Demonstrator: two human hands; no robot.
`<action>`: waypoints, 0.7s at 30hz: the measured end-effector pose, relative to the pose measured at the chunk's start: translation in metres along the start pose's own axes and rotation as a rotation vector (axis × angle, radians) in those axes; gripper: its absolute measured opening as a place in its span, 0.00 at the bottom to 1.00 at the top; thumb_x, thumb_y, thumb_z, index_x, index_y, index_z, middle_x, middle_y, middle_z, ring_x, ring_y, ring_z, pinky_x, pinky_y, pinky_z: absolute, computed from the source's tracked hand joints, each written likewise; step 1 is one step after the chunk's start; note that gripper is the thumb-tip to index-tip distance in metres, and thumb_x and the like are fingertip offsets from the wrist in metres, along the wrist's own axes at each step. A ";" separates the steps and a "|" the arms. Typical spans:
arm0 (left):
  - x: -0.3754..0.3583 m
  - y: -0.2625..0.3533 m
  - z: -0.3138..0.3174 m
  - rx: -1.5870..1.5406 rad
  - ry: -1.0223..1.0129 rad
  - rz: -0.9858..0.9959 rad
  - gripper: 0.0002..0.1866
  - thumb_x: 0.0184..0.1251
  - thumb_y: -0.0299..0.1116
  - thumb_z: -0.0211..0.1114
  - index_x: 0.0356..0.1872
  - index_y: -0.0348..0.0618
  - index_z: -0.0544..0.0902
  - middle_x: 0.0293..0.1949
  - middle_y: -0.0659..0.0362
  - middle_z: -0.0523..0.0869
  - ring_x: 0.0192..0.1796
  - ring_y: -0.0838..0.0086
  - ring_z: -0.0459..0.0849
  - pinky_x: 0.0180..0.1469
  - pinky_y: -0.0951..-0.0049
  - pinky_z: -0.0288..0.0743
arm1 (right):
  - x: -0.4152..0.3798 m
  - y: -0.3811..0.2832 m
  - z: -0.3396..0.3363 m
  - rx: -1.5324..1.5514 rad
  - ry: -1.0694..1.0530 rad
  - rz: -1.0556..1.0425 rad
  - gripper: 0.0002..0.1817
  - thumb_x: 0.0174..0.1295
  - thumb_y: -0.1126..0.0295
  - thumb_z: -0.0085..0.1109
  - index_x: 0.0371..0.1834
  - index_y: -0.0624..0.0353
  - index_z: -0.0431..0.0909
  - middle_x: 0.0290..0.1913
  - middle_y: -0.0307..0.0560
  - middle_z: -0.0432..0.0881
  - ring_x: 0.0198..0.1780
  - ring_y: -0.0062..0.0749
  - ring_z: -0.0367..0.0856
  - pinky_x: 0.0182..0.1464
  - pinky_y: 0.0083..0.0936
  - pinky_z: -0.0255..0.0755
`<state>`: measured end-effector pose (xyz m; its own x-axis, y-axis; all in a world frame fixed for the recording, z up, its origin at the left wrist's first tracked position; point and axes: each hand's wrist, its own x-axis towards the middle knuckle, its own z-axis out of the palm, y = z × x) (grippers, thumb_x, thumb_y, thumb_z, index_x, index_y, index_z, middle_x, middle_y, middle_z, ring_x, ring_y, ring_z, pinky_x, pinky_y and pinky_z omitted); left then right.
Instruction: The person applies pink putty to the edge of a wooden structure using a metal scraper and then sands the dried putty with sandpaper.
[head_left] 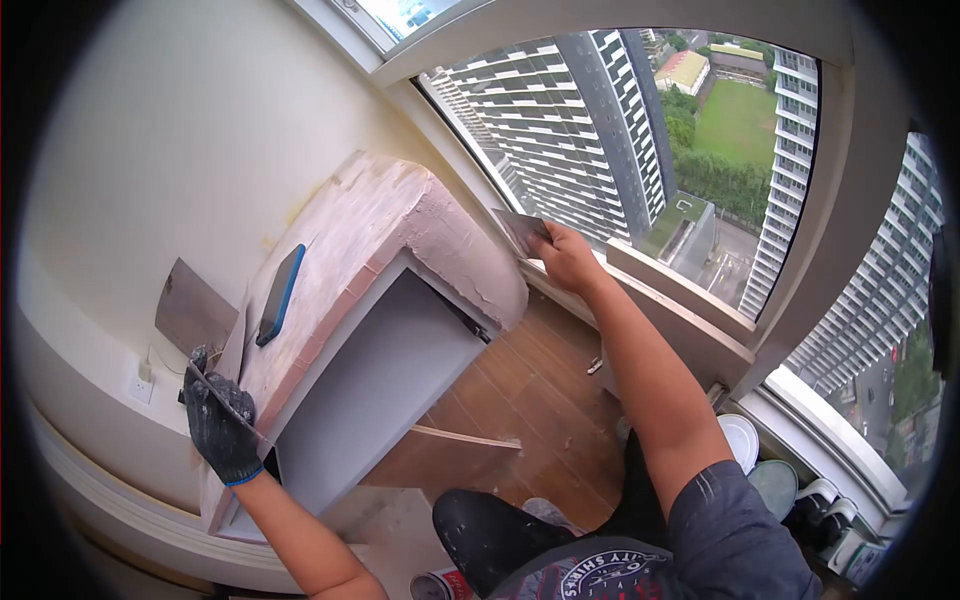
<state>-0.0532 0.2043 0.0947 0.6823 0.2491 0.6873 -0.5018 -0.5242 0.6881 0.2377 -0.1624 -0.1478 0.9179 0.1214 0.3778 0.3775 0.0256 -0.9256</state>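
Note:
My left hand (220, 430), in a dark glove smeared with white, is closed around a thin flat scraper (228, 393) seen nearly edge-on. It is beside the near left end of a cabinet (345, 255) coated with pinkish putty. My bare right hand (570, 258) grips a thin metal putty blade (520, 230), held out past the cabinet's rounded far corner, near the window. A phone in a blue case (282, 293) lies on the cabinet top. Under the top, a grey panel (385, 345) slants across the cabinet's front.
A brownish flat sheet (193, 305) leans by the wall near an outlet (142, 386). A curved wooden board (440, 458) sits below the cabinet, over the wood floor (540, 410). Bucket lids (740, 440) are at the lower right, under the large window (620, 150). A can (438, 585) stands near my legs.

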 end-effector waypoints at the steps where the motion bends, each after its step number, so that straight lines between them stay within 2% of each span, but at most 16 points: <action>1: 0.000 0.002 0.003 0.014 0.004 -0.001 0.25 0.84 0.41 0.51 0.72 0.37 0.69 0.28 0.69 0.67 0.26 0.88 0.64 0.25 0.85 0.61 | 0.009 0.001 0.001 0.036 -0.039 -0.004 0.20 0.73 0.62 0.56 0.60 0.65 0.79 0.50 0.60 0.87 0.51 0.47 0.85 0.58 0.33 0.73; 2: 0.000 0.004 0.007 -0.022 0.056 -0.041 0.25 0.82 0.38 0.53 0.73 0.37 0.67 0.28 0.69 0.65 0.25 0.88 0.63 0.24 0.85 0.60 | 0.015 0.003 0.000 -0.060 -0.072 0.042 0.22 0.74 0.61 0.55 0.61 0.67 0.78 0.51 0.60 0.87 0.52 0.46 0.85 0.59 0.32 0.73; 5: 0.003 0.002 0.003 -0.233 -0.007 -0.103 0.25 0.81 0.34 0.54 0.74 0.38 0.65 0.28 0.70 0.62 0.24 0.87 0.61 0.24 0.84 0.58 | 0.024 -0.016 0.005 -0.052 -0.154 0.120 0.25 0.74 0.59 0.56 0.64 0.69 0.76 0.53 0.62 0.86 0.55 0.47 0.84 0.61 0.32 0.73; 6: 0.003 0.005 0.006 -0.241 0.000 -0.124 0.27 0.79 0.32 0.56 0.75 0.37 0.64 0.28 0.70 0.60 0.24 0.87 0.60 0.23 0.83 0.57 | 0.034 -0.011 0.012 -0.010 -0.191 0.078 0.27 0.74 0.58 0.56 0.67 0.69 0.74 0.56 0.62 0.85 0.58 0.46 0.83 0.63 0.33 0.72; 9: 0.005 -0.001 -0.002 -0.231 -0.048 -0.107 0.28 0.79 0.34 0.57 0.74 0.37 0.64 0.28 0.70 0.60 0.24 0.87 0.60 0.24 0.84 0.57 | 0.028 -0.004 0.011 -0.100 -0.167 0.109 0.27 0.75 0.58 0.56 0.68 0.69 0.73 0.58 0.62 0.84 0.60 0.45 0.82 0.64 0.32 0.72; 10: 0.004 0.000 -0.001 -0.171 -0.065 -0.069 0.26 0.80 0.37 0.55 0.73 0.37 0.66 0.30 0.69 0.66 0.25 0.86 0.64 0.24 0.83 0.60 | 0.022 -0.015 0.005 -0.047 -0.200 0.145 0.25 0.75 0.59 0.55 0.67 0.66 0.75 0.57 0.60 0.85 0.58 0.43 0.83 0.63 0.32 0.72; 13: 0.001 0.006 0.008 -0.048 0.055 -0.093 0.27 0.79 0.39 0.56 0.73 0.37 0.66 0.31 0.68 0.68 0.25 0.86 0.65 0.25 0.84 0.61 | 0.013 0.000 0.004 0.072 -0.254 0.108 0.22 0.76 0.60 0.54 0.65 0.63 0.77 0.54 0.57 0.87 0.55 0.42 0.84 0.61 0.33 0.72; 16: 0.001 0.004 0.005 -0.035 0.014 -0.060 0.27 0.80 0.39 0.55 0.73 0.37 0.66 0.31 0.68 0.69 0.26 0.87 0.65 0.26 0.85 0.61 | -0.013 -0.007 0.001 0.130 -0.231 0.117 0.19 0.76 0.62 0.53 0.62 0.60 0.79 0.50 0.55 0.88 0.51 0.40 0.84 0.59 0.33 0.73; 19: -0.001 0.006 0.014 -0.094 0.075 -0.058 0.27 0.79 0.35 0.56 0.74 0.35 0.65 0.28 0.70 0.62 0.24 0.88 0.61 0.25 0.85 0.57 | -0.047 -0.034 -0.002 -0.024 -0.148 0.084 0.17 0.76 0.63 0.53 0.61 0.60 0.80 0.48 0.56 0.88 0.50 0.42 0.84 0.58 0.32 0.73; 21: 0.001 0.001 0.005 -0.091 -0.012 -0.024 0.27 0.80 0.36 0.55 0.74 0.35 0.64 0.28 0.70 0.63 0.25 0.87 0.61 0.25 0.85 0.58 | -0.068 -0.037 0.009 -0.101 0.016 -0.042 0.16 0.73 0.67 0.55 0.60 0.57 0.82 0.48 0.56 0.87 0.51 0.47 0.83 0.57 0.35 0.74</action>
<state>-0.0508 0.2000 0.0953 0.7009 0.2504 0.6679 -0.5313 -0.4415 0.7231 0.1596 -0.1623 -0.1395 0.9026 0.1061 0.4172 0.4253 -0.0697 -0.9023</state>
